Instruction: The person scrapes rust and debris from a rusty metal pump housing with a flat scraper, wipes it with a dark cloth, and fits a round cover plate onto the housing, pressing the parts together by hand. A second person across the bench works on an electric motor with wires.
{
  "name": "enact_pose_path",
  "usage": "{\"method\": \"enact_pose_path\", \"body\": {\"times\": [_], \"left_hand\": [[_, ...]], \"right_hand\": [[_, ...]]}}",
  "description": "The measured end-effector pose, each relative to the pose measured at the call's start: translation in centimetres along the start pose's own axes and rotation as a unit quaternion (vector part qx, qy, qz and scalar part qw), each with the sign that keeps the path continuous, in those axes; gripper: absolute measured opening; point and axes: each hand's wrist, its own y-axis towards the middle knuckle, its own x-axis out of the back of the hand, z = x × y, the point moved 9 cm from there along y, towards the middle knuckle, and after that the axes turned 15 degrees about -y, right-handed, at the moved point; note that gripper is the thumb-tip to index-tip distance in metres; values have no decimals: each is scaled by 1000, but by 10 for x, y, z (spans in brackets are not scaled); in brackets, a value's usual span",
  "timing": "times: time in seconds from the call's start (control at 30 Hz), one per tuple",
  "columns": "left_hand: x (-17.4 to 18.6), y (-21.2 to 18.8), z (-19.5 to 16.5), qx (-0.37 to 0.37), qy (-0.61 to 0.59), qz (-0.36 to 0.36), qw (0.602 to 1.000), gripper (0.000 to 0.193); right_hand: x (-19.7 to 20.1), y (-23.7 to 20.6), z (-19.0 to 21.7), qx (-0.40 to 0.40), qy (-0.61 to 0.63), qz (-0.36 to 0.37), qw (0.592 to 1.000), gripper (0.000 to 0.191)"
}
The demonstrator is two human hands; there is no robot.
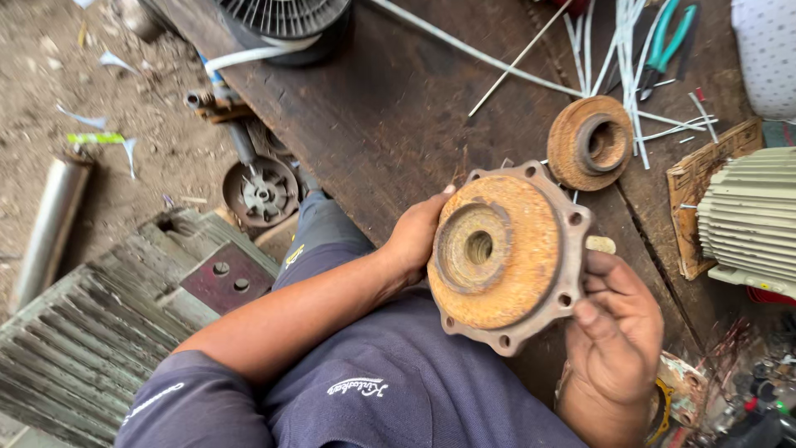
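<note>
Two hands, rusty flange, wooden bench.

I hold the flanged end plate over the near edge of the bench, my left grip on its left rim, my right grip on its right. Just beyond it lies a smaller disc; pliers farther back, the finned housing at right, a fan guard far left.
</note>
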Motion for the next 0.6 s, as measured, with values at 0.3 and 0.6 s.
{"method": "enact_pose_path", "body": {"times": [0.3, 0.6], "left_hand": [[29, -31, -11, 33, 27, -64, 997, 45], [40, -45, -90, -117, 105, -38, 987, 43]], "right_hand": [[8, 12, -31, -62, 35, -37, 997, 57], [-14, 49, -65, -114, 23, -34, 993, 54]]}}
